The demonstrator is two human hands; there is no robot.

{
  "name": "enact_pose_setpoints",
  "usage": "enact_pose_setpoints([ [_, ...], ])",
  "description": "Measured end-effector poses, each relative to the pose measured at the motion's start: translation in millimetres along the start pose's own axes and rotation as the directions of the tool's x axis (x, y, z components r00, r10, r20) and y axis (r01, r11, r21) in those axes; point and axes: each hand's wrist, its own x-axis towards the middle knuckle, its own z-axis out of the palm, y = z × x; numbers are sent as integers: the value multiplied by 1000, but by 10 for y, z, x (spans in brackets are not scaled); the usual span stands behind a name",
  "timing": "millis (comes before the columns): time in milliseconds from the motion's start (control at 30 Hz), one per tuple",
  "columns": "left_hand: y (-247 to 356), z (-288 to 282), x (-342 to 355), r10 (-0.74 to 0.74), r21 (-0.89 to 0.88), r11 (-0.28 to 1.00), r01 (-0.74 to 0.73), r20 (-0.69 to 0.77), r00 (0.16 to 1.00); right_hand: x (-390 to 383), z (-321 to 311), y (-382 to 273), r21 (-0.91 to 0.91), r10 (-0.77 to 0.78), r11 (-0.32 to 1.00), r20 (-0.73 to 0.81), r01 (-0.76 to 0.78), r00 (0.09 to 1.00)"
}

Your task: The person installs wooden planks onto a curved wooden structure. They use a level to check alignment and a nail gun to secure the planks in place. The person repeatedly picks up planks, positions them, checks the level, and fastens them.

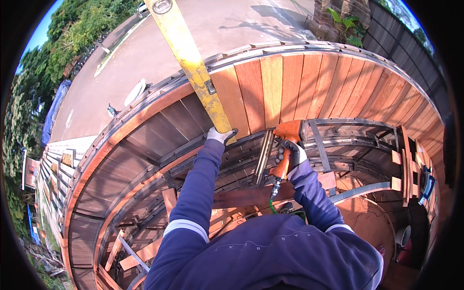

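A long yellow spirit level [189,60], scuffed along its face, stretches from my left hand across the curved rim and past the far edge. My gloved left hand [223,135] closes around its near end. In my gloved right hand [293,153] is an orange nail gun [289,129], gripped by the handle. Its metal magazine [264,157] points down toward me on the left, and a green air hose [273,200] runs from a fitting under the handle. The gun's head is beside the inner ends of the reddish wooden slats [292,87], right of the level.
Dark metal framing [319,145] curves around me below the slats, with loose wood pieces [406,166] on the right. A wooden band [130,128] follows the rim on the left. Beyond lie pavement [116,92], a tree trunk [333,19] and a dark fence [401,43].
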Motion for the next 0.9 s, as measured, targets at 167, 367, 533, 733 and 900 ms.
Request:
enact_pose_setpoints([
  [167,0,-32,6,2,25,1000,-2,-15,1000,-516,179,-712,-421,-197,878,116,228,974],
  [367,145,18,-44,-16,86,996,16,-7,1000,-1059,576,-907,-672,-352,-220,731,707,585],
  [533,98,5,9,6,65,998,-5,-7,1000,-663,281,-379,-673,-110,-588,616,449,780],
  [733,-132,24,107,50,83,995,-48,-21,999,-385,408,102,-602,129,-679,464,419,876],
  [900,-329,-29,140,65,-42,997,-66,-18,998,-166,463,341,-567,154,-707,461,423,874],
])
